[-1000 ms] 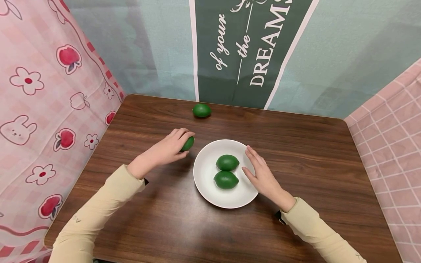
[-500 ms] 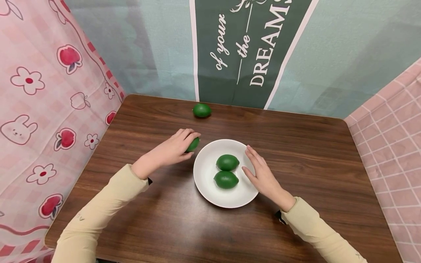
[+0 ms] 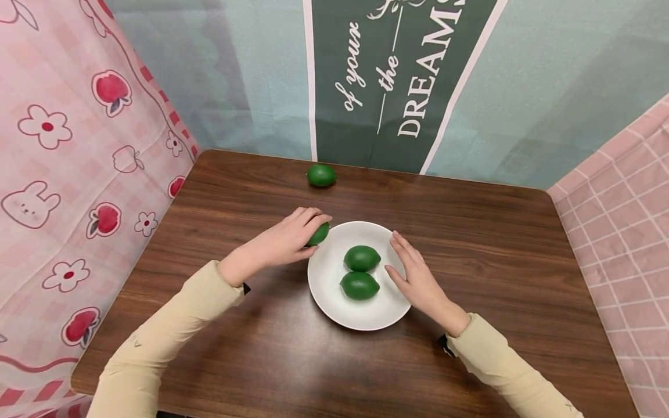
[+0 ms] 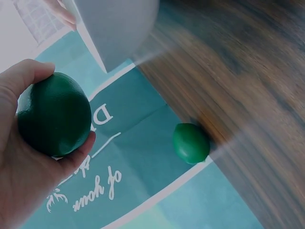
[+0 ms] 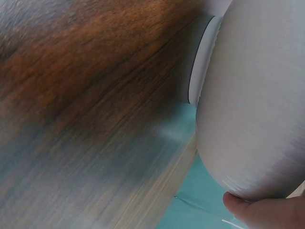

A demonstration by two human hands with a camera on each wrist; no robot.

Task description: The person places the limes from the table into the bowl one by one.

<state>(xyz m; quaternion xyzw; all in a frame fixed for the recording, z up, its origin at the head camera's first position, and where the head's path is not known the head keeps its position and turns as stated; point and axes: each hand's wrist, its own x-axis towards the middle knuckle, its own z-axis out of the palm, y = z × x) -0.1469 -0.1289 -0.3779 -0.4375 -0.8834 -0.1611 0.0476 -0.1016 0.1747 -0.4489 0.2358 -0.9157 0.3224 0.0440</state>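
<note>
My left hand grips a green lime at the left rim of a white bowl. In the left wrist view, thumb and fingers curl round that lime, which is held up off the table. Two more limes lie side by side in the bowl, one at the back and one in front. My right hand rests on the bowl's right rim with fairly straight fingers. A finger touches the bowl's outer wall in the right wrist view.
Another lime sits near the far edge of the brown wooden table. Behind it hangs a teal and dark green cloth with white lettering. Pink patterned cloth covers the left side, and pink checked cloth the right.
My left hand has carried its lime rightward, from beside the bowl to its left rim. The right hand, the bowl and the other limes have stayed put.
</note>
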